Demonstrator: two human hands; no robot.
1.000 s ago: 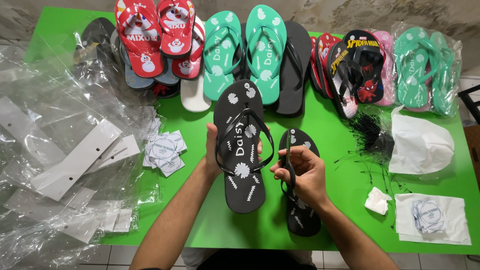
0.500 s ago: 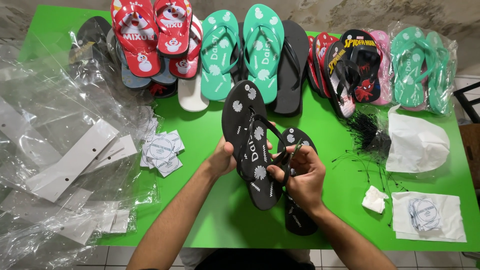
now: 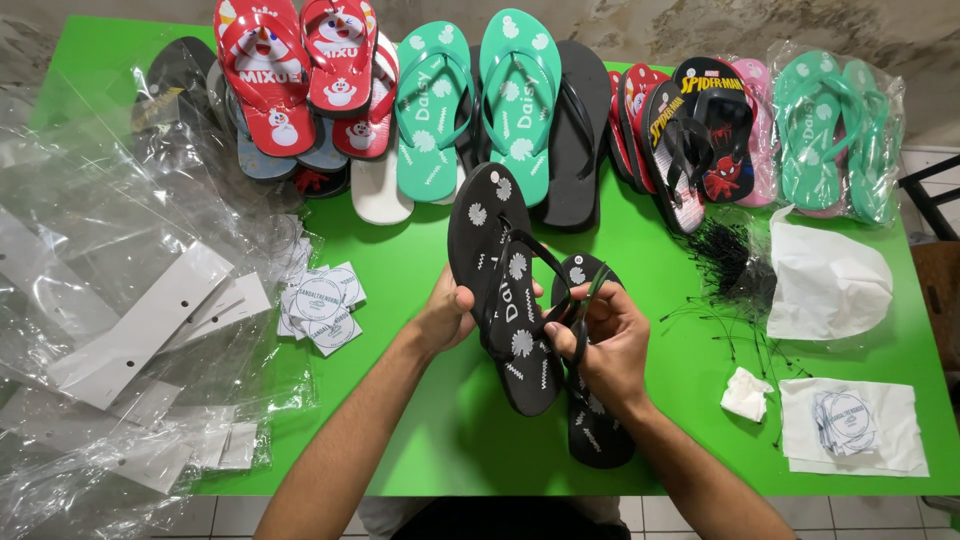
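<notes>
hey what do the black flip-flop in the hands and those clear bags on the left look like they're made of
Black flip-flop with white flower prints, held by the left hand and right hand: probably foam rubber, matte, with no glare on the sole; its strap looks like smoother, glossier plastic or rubber. Clear bags: thin plastic film, see-through, crinkled, catching shiny highlights.

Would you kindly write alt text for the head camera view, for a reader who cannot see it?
Two bare hands hold a black flip-flop above a green table: the left hand grips its edge, the right hand pinches its strap. A second black flip-flop lies beneath. Rows of red, teal and black flip-flops line the far edge; clear plastic bags lie left.
</notes>
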